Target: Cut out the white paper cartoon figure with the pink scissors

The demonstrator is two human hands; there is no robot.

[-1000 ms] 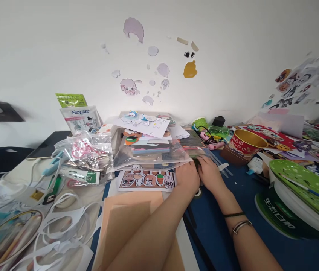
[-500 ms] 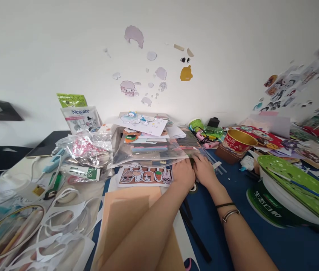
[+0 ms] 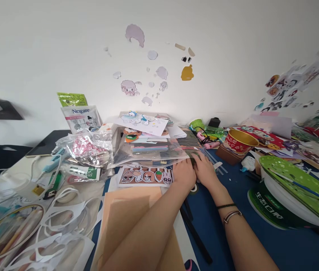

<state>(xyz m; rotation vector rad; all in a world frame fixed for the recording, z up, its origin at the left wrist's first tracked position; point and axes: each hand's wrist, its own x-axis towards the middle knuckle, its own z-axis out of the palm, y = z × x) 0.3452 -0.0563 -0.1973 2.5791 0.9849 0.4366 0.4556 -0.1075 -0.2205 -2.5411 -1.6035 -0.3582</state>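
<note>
My left hand (image 3: 184,174) is closed at the near right corner of a clear plastic bag (image 3: 148,162) holding papers, its fingertips partly hidden. Against it is my right hand (image 3: 205,171), fingers bent over the plastic at the same spot; exactly what they pinch is hard to see. A strip of printed cartoon figures (image 3: 145,176) lies left of my left wrist, in front of the bag. Just under my hands a roll of tape (image 3: 194,189) shows in part. Brown paper sheets (image 3: 131,210) lie under my left forearm.
At right stands a white and green tub (image 3: 269,207) with a green plate (image 3: 297,184) on it. Behind it is a red and gold paper cup (image 3: 240,143). Bags, cables and paper offcuts (image 3: 63,214) cover the left side. A black strip (image 3: 196,237) lies between my forearms.
My right hand has shifted very slightly at the plastic. The whole view has moved a little; the other things stay where they were.
</note>
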